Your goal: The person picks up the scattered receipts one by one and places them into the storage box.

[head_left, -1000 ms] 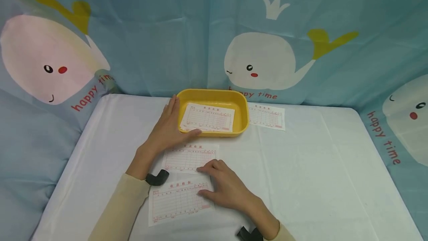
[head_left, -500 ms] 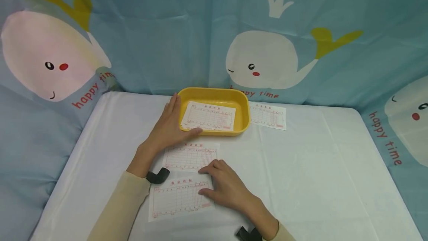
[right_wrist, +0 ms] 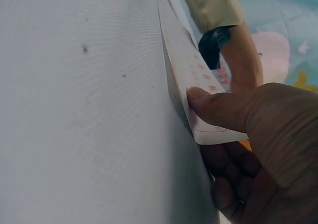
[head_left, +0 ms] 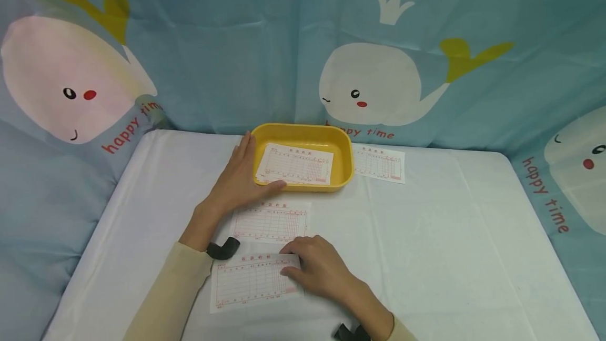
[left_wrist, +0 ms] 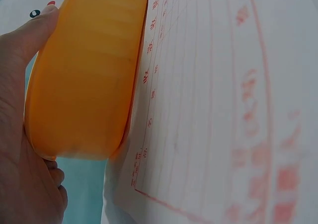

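My right hand (head_left: 326,270) pinches the right edge of the nearest receipt slip (head_left: 253,280), a white form with red print. In the right wrist view the thumb (right_wrist: 211,107) lies on top of the slip's corner and the fingers are curled beneath it, with that edge raised off the cloth. My left hand (head_left: 234,183) rests against the left front corner of a yellow tray (head_left: 342,159), its fingers straight along the side and thumb along the front rim. Several stacked receipt slips (head_left: 298,164) lie inside the tray.
A second loose receipt slip (head_left: 270,222) lies between the tray and the nearest slip, partly under my left wrist. Another slip (head_left: 381,164) lies right of the tray, its left end hidden. White cloth (head_left: 450,251) covers the table; a blue whale-print curtain (head_left: 227,67) rises behind.
My right index finger has drawn back from the middle slip towards the thumb, and the nearest slip's right edge is now between them. The left hand and the tray stay put.
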`<state>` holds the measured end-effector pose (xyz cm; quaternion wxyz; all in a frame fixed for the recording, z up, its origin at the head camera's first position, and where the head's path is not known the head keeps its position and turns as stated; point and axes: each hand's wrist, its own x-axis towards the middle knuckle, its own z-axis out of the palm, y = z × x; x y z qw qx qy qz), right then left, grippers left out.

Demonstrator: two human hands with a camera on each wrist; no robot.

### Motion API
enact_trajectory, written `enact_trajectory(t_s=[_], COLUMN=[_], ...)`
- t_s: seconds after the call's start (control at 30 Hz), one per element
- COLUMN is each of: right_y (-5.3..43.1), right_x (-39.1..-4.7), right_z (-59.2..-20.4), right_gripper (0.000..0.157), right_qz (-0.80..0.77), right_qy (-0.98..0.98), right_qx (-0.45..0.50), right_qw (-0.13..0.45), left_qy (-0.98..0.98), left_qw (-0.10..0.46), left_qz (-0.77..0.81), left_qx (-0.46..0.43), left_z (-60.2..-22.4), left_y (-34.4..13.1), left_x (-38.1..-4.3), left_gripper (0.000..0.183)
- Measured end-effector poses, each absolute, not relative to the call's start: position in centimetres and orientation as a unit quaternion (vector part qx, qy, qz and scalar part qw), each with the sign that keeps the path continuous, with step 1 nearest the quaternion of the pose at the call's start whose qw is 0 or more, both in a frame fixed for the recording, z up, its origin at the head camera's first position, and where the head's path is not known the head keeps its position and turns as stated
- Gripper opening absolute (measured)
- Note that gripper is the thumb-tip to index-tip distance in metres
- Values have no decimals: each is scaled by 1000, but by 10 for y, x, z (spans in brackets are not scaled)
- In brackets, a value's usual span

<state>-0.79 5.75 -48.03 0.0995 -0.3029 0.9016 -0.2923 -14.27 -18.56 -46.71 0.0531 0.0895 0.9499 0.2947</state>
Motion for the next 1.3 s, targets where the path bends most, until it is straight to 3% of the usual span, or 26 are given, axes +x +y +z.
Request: enact_trajectory(t_s=[0.3, 0.77, 1.3], right_y=[59, 76, 99], right_x=[-9, -21, -32], right_z=[-480, -473, -457], right_gripper=[8, 6, 2], right_qz=[-324, -406, -433], right_qy=[890, 850, 859], right_qx=[-300, -284, -231], right_qw=[111, 179, 146], left_qy=[950, 951, 951], left_qw=[50, 53, 48], left_qz=[295, 291, 290], left_qx=[93, 90, 94], left_z=[-468, -469, -470], left_y=[-185, -184, -186], left_x=[-143, -144, -144], left_gripper=[141, 142, 141])
